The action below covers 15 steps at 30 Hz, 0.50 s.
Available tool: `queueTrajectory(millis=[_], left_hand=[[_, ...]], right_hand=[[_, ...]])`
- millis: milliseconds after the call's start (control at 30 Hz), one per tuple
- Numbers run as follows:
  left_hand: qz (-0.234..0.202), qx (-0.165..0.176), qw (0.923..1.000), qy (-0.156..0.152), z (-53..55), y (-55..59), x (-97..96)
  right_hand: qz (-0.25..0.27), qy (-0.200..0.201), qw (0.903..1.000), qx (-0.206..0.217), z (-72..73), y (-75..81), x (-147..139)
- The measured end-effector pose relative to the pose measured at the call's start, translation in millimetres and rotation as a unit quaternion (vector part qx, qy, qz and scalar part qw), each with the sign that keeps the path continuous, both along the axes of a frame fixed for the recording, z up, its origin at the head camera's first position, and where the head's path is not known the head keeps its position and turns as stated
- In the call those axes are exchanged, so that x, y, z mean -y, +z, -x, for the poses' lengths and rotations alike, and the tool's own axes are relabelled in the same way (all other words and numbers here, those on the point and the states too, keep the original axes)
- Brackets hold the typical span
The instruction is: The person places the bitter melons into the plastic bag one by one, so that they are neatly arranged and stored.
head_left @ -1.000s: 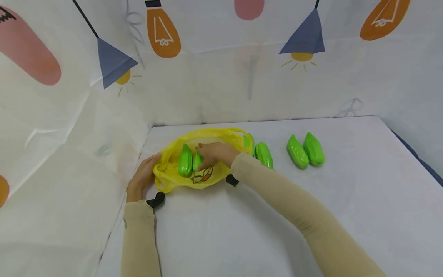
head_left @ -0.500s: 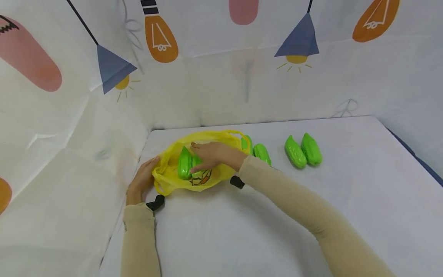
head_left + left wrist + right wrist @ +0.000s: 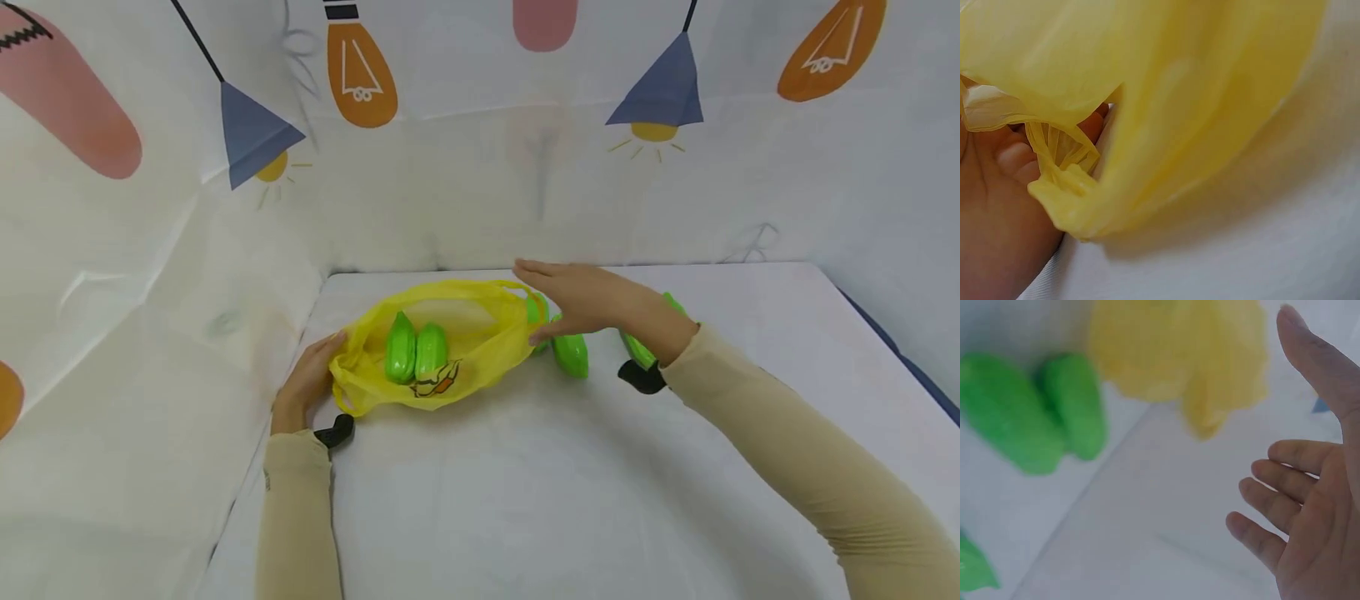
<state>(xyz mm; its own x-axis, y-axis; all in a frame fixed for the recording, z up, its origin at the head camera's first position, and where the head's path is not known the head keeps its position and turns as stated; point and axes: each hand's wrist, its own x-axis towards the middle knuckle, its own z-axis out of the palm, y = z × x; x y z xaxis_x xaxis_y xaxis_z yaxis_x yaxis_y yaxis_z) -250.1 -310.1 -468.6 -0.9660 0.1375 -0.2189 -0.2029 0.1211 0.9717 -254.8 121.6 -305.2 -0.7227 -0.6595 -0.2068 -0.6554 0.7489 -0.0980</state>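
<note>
A yellow plastic bag (image 3: 480,375) lies on its side with its mouth spread wide. Inside it rest two glossy green elongated pieces (image 3: 401,350), shaped like ridged vegetables with a pointed end. At the bag's left edge, my left hand (image 3: 307,383) holds the rim; the left wrist view shows a bag handle (image 3: 1063,150) against the palm and part of the fingers hidden by the film. My right hand (image 3: 588,296), fingers straight and thumb apart, hovers empty right of the bag, over two more green pieces (image 3: 572,357).
Another pair of green pieces (image 3: 637,350) lies farther right, partly covered by my right hand and wrist. A black wrist mount (image 3: 642,377) hangs under the right wrist. Behind the white table (image 3: 480,500) rises a cloth backdrop (image 3: 465,192) with printed lamps and bulbs.
My right hand has let go of a green piece inside the bag, leaving it beside the other, and has moved out to the right. The left hand stays at the bag's rim.
</note>
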Motion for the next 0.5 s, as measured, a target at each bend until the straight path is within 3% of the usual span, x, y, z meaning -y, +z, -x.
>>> queueTrajectory(millis=[200, 367, 500], left_hand=[[0.017, 0.004, 0.9998, -0.010, -5.6, 12.8, -4.4], [0.012, 0.006, 0.9999, -0.010, -6.9, 13.2, -5.5], [0.010, 0.006, 0.9999, -0.005, -6.2, 12.4, -5.5]], right_hand=[[0.000, -0.060, 0.9979, 0.027, 12.1, -33.2, -60.1], [-0.022, -0.119, 0.9912, 0.054, 17.7, -46.4, -108.7], [-0.030, -0.135, 0.9873, 0.078, 15.9, -55.3, -136.2]])
